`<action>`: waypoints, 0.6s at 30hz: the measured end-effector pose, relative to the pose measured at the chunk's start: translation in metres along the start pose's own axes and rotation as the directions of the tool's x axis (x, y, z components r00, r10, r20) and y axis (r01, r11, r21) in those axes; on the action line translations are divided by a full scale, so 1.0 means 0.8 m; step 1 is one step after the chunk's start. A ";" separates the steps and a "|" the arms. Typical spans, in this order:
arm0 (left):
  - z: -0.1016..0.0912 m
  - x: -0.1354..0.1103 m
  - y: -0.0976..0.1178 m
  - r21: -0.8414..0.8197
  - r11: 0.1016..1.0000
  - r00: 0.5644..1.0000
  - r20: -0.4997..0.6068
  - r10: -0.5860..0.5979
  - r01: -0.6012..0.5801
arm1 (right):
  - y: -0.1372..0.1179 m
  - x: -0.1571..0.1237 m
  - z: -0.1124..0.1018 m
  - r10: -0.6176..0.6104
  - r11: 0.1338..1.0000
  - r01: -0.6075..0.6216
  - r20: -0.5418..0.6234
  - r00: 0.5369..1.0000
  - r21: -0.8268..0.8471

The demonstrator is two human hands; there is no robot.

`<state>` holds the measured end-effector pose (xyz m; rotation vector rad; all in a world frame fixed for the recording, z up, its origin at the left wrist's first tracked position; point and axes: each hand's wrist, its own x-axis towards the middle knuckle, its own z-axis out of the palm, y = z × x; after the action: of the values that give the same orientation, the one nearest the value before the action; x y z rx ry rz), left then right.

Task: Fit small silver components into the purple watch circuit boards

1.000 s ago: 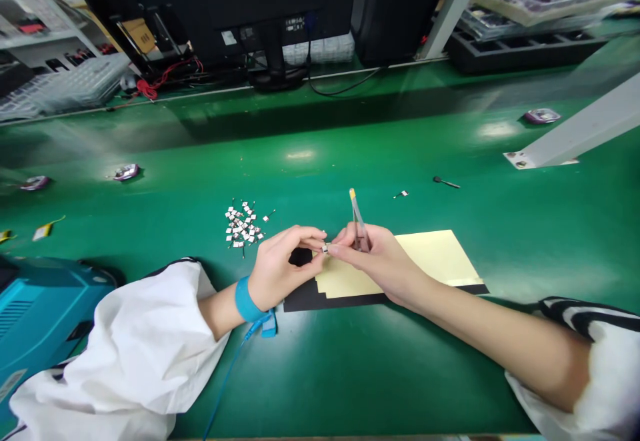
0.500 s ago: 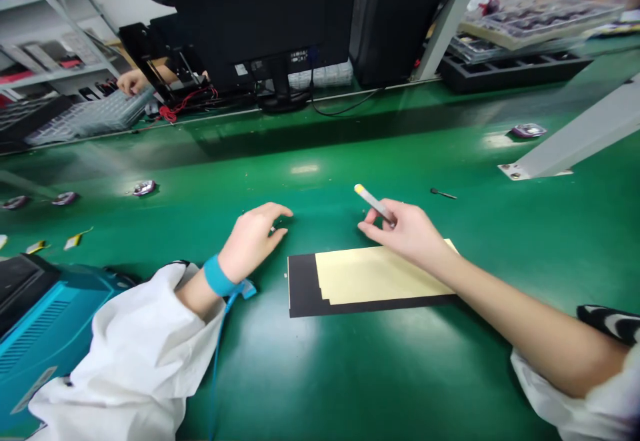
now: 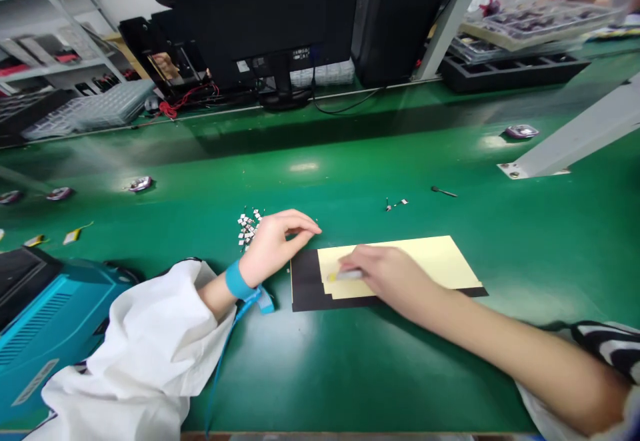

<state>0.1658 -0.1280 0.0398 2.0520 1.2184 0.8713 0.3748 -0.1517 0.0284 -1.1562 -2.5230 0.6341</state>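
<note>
My right hand rests on a pale yellow sheet that lies over a black sheet on the green bench. It holds a pair of tweezers with a yellow tip, pointing left over the yellow sheet. My left hand, with a blue strap on the wrist, hovers beside a small heap of tiny white parts. Its fingers are curled loosely and stretch toward the right. I cannot see anything between them.
A teal machine stands at the near left. Two loose small parts and a dark pin lie beyond the sheets. Small purple discs dot the bench. A monitor stand and a grey frame leg stand farther back.
My hands parted from a pinch on a tiny part. My right hand then came down with the tweezers onto the yellow sheet, while my left hand moved to the heap of white parts.
</note>
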 end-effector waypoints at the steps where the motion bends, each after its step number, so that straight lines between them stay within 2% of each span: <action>1: 0.011 -0.003 0.002 -0.077 0.997 1.000 0.003 -0.015 0.015 | -0.008 -0.005 0.006 -0.049 0.999 0.050 0.058 0.997 -0.016; 3: 0.031 -0.008 0.001 -0.209 0.976 0.999 0.014 -0.050 0.052 | -0.022 -0.015 0.016 -0.121 0.985 0.135 0.124 0.985 -0.108; 7: 0.053 -0.011 -0.004 -0.373 0.920 0.993 0.014 -0.120 0.116 | -0.037 -0.028 0.029 -0.236 0.905 0.253 0.091 0.968 -0.343; 11: 0.055 -0.011 -0.003 -0.425 0.893 0.986 -0.004 -0.165 0.148 | -0.045 -0.035 0.038 -0.293 0.877 0.294 0.061 0.954 -0.380; 18: 0.054 -0.012 0.002 -0.410 0.901 0.978 -0.077 -0.193 0.145 | -0.066 -0.046 0.044 -0.365 0.839 0.345 0.035 0.930 -0.419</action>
<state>0.1967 -0.1439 0.0126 1.5621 1.1444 1.0681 0.3494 -0.2199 0.0217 -0.7593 -2.8085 -0.0383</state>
